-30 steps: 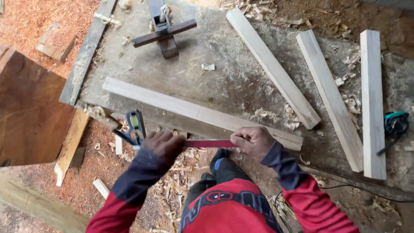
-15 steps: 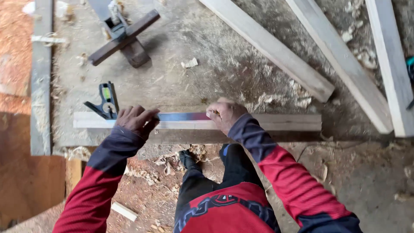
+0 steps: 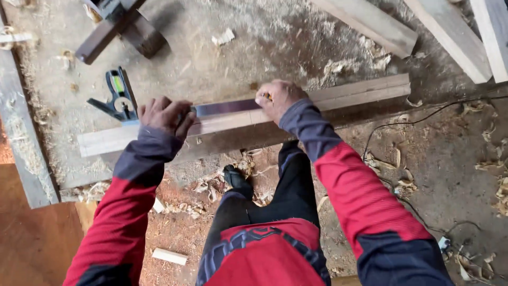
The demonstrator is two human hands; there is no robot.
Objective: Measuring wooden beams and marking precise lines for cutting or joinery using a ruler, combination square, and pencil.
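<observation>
Nearest: wood shavings (image 3: 211,188) and a small offcut block (image 3: 169,256) strewn on the floor below the desk's near edge.

At the near edge of the desk (image 3: 264,42): long pale plank (image 3: 360,92) lying along the edge, slightly askew, right end further in. Steel ruler blade (image 3: 225,107) laid flat along the plank's upper face.

Left hand (image 3: 165,115): palm down, fingers spread and pressed onto the blade's left end, pinning it to the plank; nothing gripped.

Right hand (image 3: 278,98): curled tight around a small yellow-tipped marker, apparently a pencil (image 3: 266,97), tip set against the blade's edge near mid-plank.

Just beyond the left hand: combination-square head (image 3: 117,98), green and black, beside the plank's left end.

Further in: dark crossed timber piece (image 3: 121,29) toward the far left corner; spare boards (image 3: 370,24) at the far right.

Judged step: marking a line along the ruler. Next move calls for firm downward pressure on the blade and a steady stroke held tight to its edge.
</observation>
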